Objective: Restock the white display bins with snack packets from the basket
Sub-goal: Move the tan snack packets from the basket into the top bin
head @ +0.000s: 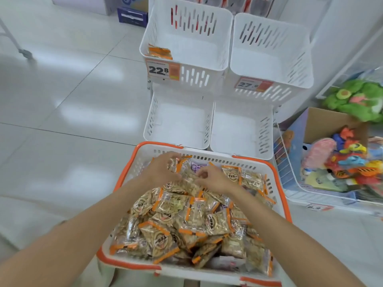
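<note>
A white basket with an orange rim [279, 195] sits close in front of me, heaped with clear snack packets [186, 222] edged in orange. My left hand [161, 169] grips a few packets at the far end of the heap. My right hand [211, 180] pinches packets beside it, and the two hands nearly touch. Beyond the basket stand several white display bins: the upper left bin [207, 63] holds a few orange packets [159, 52] in its left corner, while the upper right bin [290, 75], lower left bin [180, 121] and lower right bin [238, 129] show bare floors.
Price tags reading 22.8 [159, 69] and 27.6 [251, 84] hang on the upper bins. To the right, a wire bin and a cardboard box [323, 123] hold colourful toys, with a green plush [356, 98] above. A glossy tiled floor [62, 100] spreads to the left.
</note>
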`<action>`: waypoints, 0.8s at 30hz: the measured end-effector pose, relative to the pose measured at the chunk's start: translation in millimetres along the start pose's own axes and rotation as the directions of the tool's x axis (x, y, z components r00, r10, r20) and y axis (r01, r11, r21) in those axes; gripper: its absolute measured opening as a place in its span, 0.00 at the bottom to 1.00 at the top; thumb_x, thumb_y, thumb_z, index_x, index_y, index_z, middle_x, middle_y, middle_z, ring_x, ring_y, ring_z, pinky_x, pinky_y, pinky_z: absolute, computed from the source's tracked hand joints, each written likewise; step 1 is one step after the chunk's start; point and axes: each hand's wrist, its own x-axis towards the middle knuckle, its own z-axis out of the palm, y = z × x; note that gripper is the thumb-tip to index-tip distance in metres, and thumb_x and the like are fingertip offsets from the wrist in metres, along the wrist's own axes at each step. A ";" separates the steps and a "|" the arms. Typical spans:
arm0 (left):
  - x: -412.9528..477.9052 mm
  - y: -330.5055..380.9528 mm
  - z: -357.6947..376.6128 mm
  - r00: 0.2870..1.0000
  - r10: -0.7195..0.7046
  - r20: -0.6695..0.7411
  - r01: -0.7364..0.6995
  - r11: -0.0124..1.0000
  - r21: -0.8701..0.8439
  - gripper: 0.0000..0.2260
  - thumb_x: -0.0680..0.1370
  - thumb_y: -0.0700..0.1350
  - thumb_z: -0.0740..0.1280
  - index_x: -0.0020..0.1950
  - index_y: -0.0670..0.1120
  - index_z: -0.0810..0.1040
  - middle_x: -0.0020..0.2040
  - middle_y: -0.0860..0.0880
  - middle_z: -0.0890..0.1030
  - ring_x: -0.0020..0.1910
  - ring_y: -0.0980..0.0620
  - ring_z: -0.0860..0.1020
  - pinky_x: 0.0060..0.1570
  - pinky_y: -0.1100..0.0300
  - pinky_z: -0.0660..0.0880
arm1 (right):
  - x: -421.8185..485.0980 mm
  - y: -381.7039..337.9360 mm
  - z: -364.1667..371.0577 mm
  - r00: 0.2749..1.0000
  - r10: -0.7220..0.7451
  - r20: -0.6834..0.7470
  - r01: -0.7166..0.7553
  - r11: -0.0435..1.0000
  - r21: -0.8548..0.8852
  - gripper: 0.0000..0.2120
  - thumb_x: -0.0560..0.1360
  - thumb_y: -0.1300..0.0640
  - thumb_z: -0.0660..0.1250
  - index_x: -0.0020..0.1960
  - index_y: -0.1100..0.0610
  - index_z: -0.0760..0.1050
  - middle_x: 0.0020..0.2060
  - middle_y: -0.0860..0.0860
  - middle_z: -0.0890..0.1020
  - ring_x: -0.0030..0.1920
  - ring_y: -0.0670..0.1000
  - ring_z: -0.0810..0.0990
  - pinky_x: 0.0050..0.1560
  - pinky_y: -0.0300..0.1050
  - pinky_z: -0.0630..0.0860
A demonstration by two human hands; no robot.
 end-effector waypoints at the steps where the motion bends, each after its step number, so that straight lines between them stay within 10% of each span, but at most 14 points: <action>1: -0.8 5.5 3.2 0.997 0.052 0.059 -0.054 0.998 0.040 0.38 0.67 0.47 0.81 0.73 0.55 0.67 0.68 0.56 0.70 0.68 0.56 0.67 0.63 0.59 0.69 | -1.7 -5.0 -9.2 0.998 0.011 -0.070 -0.004 0.995 0.101 0.05 0.77 0.60 0.69 0.51 0.60 0.79 0.42 0.50 0.80 0.41 0.48 0.77 0.45 0.42 0.76; 4: 1.3 21.3 15.8 0.973 0.187 0.137 -0.205 0.971 0.126 0.46 0.64 0.53 0.81 0.77 0.55 0.61 0.70 0.59 0.69 0.66 0.58 0.67 0.66 0.58 0.66 | -11.1 -27.8 -36.0 0.992 0.081 -0.094 -0.016 0.835 0.551 0.08 0.79 0.61 0.66 0.52 0.66 0.79 0.44 0.59 0.80 0.39 0.52 0.82 0.40 0.39 0.80; 7: 2.2 39.1 18.1 0.987 0.161 0.004 -0.160 0.981 -0.106 0.21 0.75 0.43 0.74 0.66 0.50 0.73 0.58 0.52 0.79 0.54 0.54 0.77 0.52 0.64 0.74 | -18.2 -31.8 -55.6 0.999 0.036 -0.009 -0.020 0.729 0.684 0.16 0.82 0.52 0.62 0.51 0.65 0.80 0.43 0.57 0.85 0.44 0.55 0.85 0.51 0.46 0.82; 9: 3.2 41.4 12.2 0.998 0.058 -0.010 -0.058 0.964 -0.260 0.04 0.79 0.40 0.68 0.53 0.46 0.77 0.44 0.53 0.78 0.42 0.56 0.76 0.44 0.68 0.74 | -19.7 -17.9 -56.7 0.998 0.045 -0.050 -0.009 0.823 0.568 0.19 0.82 0.49 0.61 0.53 0.65 0.81 0.43 0.55 0.85 0.45 0.53 0.84 0.49 0.44 0.81; 13: 2.1 28.6 12.6 0.968 -0.164 0.189 0.235 0.852 -0.467 0.09 0.82 0.43 0.63 0.42 0.43 0.74 0.36 0.49 0.70 0.35 0.53 0.71 0.53 0.51 0.80 | -16.3 27.9 -34.9 0.988 0.087 -0.129 -0.022 0.900 0.436 0.19 0.82 0.43 0.58 0.55 0.54 0.83 0.50 0.51 0.85 0.50 0.51 0.84 0.54 0.46 0.80; 16: 5.7 22.2 18.1 0.945 -0.249 0.214 0.327 0.754 -0.569 0.10 0.83 0.40 0.60 0.41 0.43 0.69 0.36 0.47 0.66 0.35 0.52 0.67 0.52 0.48 0.81 | -12.9 61.2 -20.8 0.998 0.017 -0.061 -0.020 0.999 -0.039 0.12 0.78 0.42 0.64 0.57 0.46 0.77 0.51 0.44 0.77 0.49 0.46 0.76 0.58 0.49 0.72; 20: 7.5 26.7 19.1 0.925 -0.304 0.229 0.380 0.700 -0.604 0.05 0.81 0.37 0.64 0.55 0.43 0.72 0.41 0.44 0.72 0.37 0.51 0.71 0.47 0.50 0.80 | -17.9 80.0 -6.7 0.999 -0.033 0.030 0.044 0.837 -0.545 0.26 0.71 0.54 0.74 0.66 0.53 0.70 0.52 0.48 0.69 0.53 0.49 0.66 0.51 0.46 0.67; 24: 8.8 26.8 22.1 0.923 -0.330 0.196 0.381 0.722 -0.578 0.29 0.76 0.36 0.71 0.74 0.50 0.65 0.47 0.44 0.78 0.40 0.50 0.77 0.47 0.52 0.78 | -22.7 68.3 -18.6 0.993 -0.068 -0.095 0.028 0.926 -0.377 0.10 0.78 0.56 0.65 0.58 0.50 0.78 0.44 0.49 0.81 0.42 0.50 0.79 0.44 0.51 0.79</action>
